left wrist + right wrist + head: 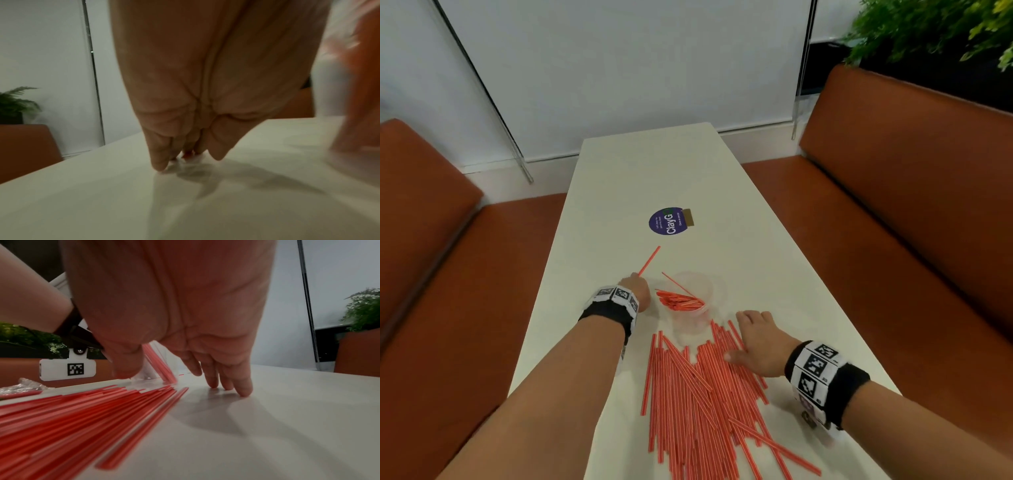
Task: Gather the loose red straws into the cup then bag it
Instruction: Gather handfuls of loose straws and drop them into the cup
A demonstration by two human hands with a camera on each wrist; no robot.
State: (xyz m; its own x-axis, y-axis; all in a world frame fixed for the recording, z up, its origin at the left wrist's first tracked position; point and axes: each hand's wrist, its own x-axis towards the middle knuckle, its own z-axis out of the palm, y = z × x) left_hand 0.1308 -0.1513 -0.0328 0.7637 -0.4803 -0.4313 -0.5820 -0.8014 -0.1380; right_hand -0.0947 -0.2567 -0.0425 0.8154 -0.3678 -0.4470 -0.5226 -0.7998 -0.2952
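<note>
A big pile of loose red straws (698, 394) lies on the white table (640, 171) near me. Just beyond it stands a clear plastic cup (693, 298) with several red straws leaning inside. Left of the cup, my left hand (636, 281) points its bunched fingertips (160, 162) down at the table and pinches the near end of a single red straw (650, 258), which runs away from me. My right hand (753, 337) lies flat at the pile's right edge, straight fingers (242, 386) touching the table and thumb (127, 368) over the straws (82, 410).
A round purple sticker (669, 221) sits on the table past the cup. Crinkled clear plastic (24, 385) lies at the table's left edge in the right wrist view. Orange benches (431, 257) (893, 205) flank the table, and a plant (928, 27) stands at the back right.
</note>
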